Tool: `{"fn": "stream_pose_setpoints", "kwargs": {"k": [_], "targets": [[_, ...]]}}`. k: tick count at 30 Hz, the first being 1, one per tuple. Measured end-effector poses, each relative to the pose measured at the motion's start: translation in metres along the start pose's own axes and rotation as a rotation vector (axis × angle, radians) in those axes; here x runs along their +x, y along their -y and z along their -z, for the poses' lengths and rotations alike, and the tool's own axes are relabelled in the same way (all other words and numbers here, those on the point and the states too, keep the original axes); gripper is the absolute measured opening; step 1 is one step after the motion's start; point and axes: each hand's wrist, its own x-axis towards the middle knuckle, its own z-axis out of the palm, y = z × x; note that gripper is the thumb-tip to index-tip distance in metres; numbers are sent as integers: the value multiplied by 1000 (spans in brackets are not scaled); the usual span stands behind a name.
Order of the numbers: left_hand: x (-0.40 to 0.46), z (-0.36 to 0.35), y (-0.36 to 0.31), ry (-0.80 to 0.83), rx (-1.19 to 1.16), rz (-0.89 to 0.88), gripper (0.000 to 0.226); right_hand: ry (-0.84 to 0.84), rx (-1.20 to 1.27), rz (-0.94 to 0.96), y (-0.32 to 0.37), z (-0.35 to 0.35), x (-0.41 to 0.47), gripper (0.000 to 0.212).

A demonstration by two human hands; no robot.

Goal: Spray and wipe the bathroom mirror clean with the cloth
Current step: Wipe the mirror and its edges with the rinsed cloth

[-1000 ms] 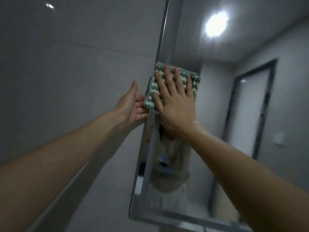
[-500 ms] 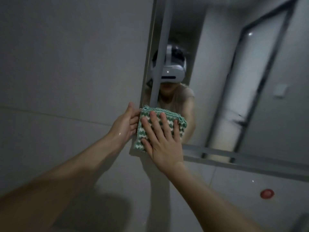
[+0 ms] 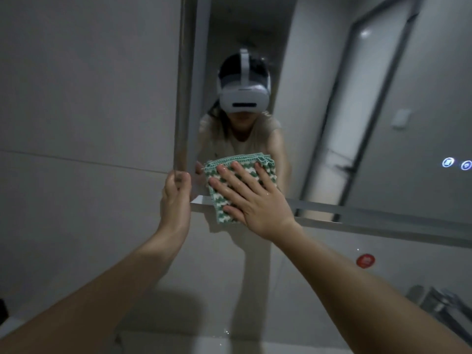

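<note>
Change noted: over the last second the cloth has travelled down the left edge of the glass, from near the top corner to the bottom-left corner. Judged meaning: the left-edge pass is about finished; the wide pane toward 3 o'clock likely remains to wipe. No spray bottle is in view.

Inventory, largest first:

- Wall (image 3: 84, 98), one, grey tiled, filling the field from 7 to 11 o'clock and running under the mirror.
- Mirror (image 3: 319, 60), one, from 12 to 3 o'clock, showing a reflected person in a headset. Its lower frame strip crosses at 4 o'clock.
- Right hand (image 3: 251, 200), one, at centre; its fingers (image 3: 241, 172) are straight and spread, pressing flat on the cloth, skin wet.
- Left hand (image 3: 176, 200), one, just toward 9 o'clock of the cloth; its fingers curl round the mirror's bottom-left frame corner, steadying it.
- Cloth (image 3: 240, 162), one, green-and-white knit, folded square, lying against the glass at the mirror's bottom-left corner, its lower part overhanging the frame strip.
- Round red sticker (image 3: 365, 260), one, on the wall at 4 o'clock.
- Lit touch icons (image 3: 448, 162), two, on the glass at 3 o'clock.
</note>
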Motion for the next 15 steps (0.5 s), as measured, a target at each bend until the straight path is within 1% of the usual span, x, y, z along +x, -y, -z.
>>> {"fn": "stream_pose_setpoints", "kwargs": {"k": [2,3,4,5,7,8,9,11,15], "targets": [[-9,-10,9,-162,129,18,61,-3,-10,9,-17,0,-17,53],[-16,-15,10,-212,149,28,56,-5,-16,14,-26,0,-25,53],[-20,-20,13,-237,112,32,49,-9,-20,15,-35,0,-33,54],[-25,-26,15,-254,-27,42,41,-16,-22,14,-44,0,-42,54],[-41,-42,9,-263,-465,148,25,-43,-16,12,-61,1,-60,54],[-50,-52,6,-255,-647,207,25,-57,-11,13,-71,1,-70,54],[-60,-64,6,-232,-739,250,30,-68,-4,15,-81,2,-80,53],[-84,-93,5,-201,-817,329,41,-92,8,19,-103,2,-102,53],[-125,-171,0,-146,-919,438,40,-105,20,32,-149,5,-151,53]]}}
